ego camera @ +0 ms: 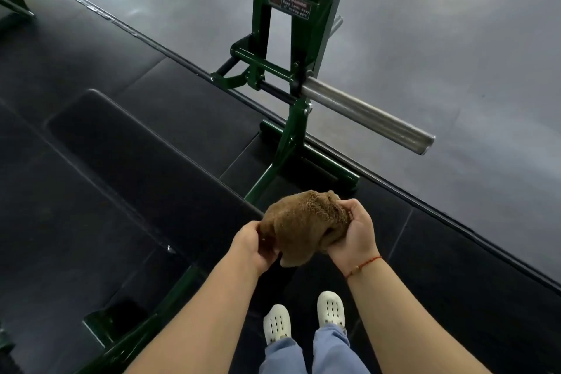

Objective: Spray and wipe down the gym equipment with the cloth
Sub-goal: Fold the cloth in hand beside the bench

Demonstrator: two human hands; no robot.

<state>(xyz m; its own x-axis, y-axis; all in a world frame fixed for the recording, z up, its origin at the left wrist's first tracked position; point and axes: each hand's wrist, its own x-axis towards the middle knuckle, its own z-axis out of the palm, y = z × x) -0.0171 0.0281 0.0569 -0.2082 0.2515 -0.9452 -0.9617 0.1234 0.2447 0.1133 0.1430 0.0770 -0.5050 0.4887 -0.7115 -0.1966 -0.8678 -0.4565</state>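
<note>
While standing by the green frame (297, 118), holds the bunched brown cloth (306, 222) between both hands, just past the near end of the black bench pad (136, 155). Curls right hand (353, 240) fingers round its right side. Grips its left edge with the left hand (252, 247), hiding fingertips under folds. Cuts off the frame's top.

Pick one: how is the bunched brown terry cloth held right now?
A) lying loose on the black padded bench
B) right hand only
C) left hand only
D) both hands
D: the left hand and the right hand each hold a side of the bunched brown terry cloth, which is up in the air in front of the person and not resting on anything.
</note>
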